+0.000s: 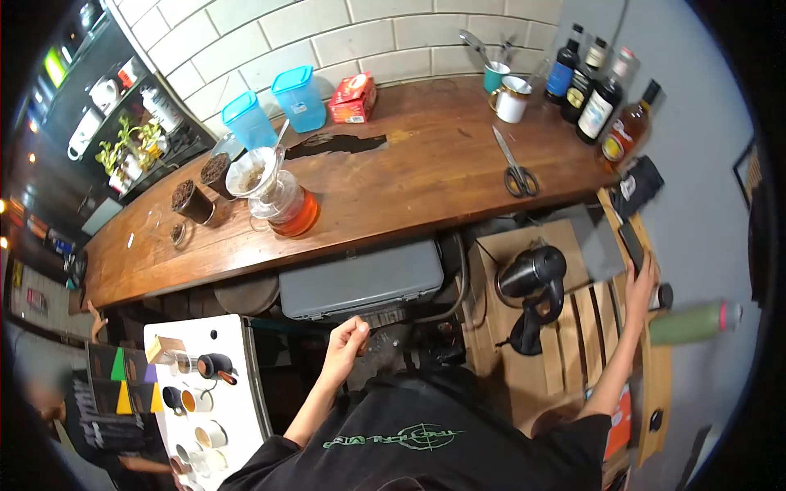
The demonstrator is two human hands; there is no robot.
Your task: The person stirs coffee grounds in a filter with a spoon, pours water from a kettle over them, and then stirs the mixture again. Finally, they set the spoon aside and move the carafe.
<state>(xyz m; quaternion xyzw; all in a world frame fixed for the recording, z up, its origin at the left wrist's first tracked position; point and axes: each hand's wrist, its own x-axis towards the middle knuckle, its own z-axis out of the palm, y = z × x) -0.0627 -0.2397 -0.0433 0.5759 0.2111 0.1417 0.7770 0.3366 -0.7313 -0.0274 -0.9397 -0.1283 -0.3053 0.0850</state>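
Observation:
My left hand (350, 337) is closed in a loose fist in front of my shirt, below the grey box (360, 280); whatever it may hold is hidden. On the right, my right hand (641, 282) is at a dark phone-like object (630, 245) on the wooden ledge, its fingers against the object's lower end. A black kettle (532, 272) stands on the wooden stand left of that hand. Near its wrist are a small dark-lidded jar (661, 296) and a green bottle (694, 323).
The wooden counter (409, 184) carries a glass coffee server (293, 209) with a dripper, scissors (517, 173), a white mug (512, 100), bottles (602, 102) and blue-lidded containers (299, 100). At lower left, a person (102, 425) is beside a white table (237, 393) with cups.

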